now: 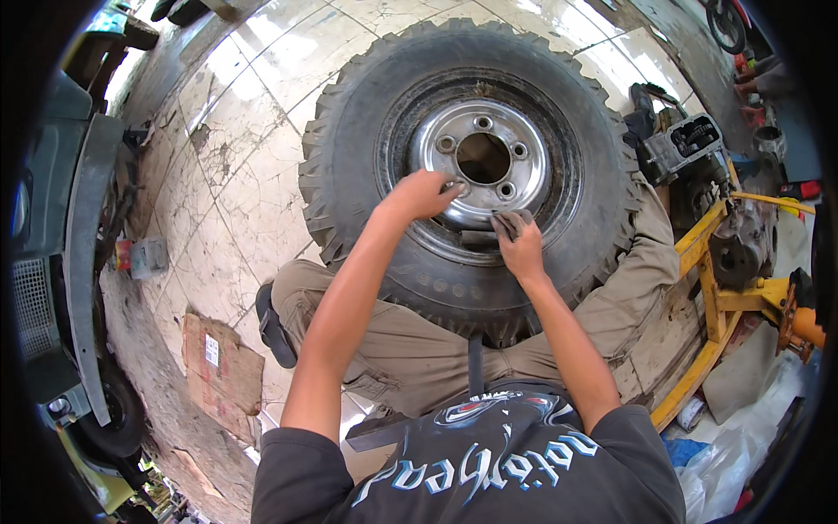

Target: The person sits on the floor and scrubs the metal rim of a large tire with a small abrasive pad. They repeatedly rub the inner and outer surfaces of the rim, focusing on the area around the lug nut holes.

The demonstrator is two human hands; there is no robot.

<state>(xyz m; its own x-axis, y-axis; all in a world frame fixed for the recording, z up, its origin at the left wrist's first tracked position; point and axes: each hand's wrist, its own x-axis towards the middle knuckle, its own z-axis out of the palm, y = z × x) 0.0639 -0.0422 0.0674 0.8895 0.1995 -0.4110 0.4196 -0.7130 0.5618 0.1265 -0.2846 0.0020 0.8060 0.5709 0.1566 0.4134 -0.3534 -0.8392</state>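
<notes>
A large knobbly-treaded tyre (345,140) lies flat in front of me, its side against my crossed legs. Set in it is a steel wheel rim (425,140) with a shiny centre disc, a round middle hole and several bolt holes. My left hand (421,194) is closed, its fingertips pinched together at the lower left bolt hole; what they hold, if anything, is hidden. Lower right of it, my right hand (520,242) rests at the disc's near edge with curled, dark-smudged fingers. A small dark flat patch (478,237) shows beside those fingers; I cannot tell whether they grip it.
A yellow metal stand (703,253) with greasy machine parts (690,148) stands at the right. Flattened cardboard (223,367) lies on the tiled floor at the left, near a small clear container (149,258). A vehicle front (52,262) borders the far left. Clear plastic sheeting (733,454) lies lower right.
</notes>
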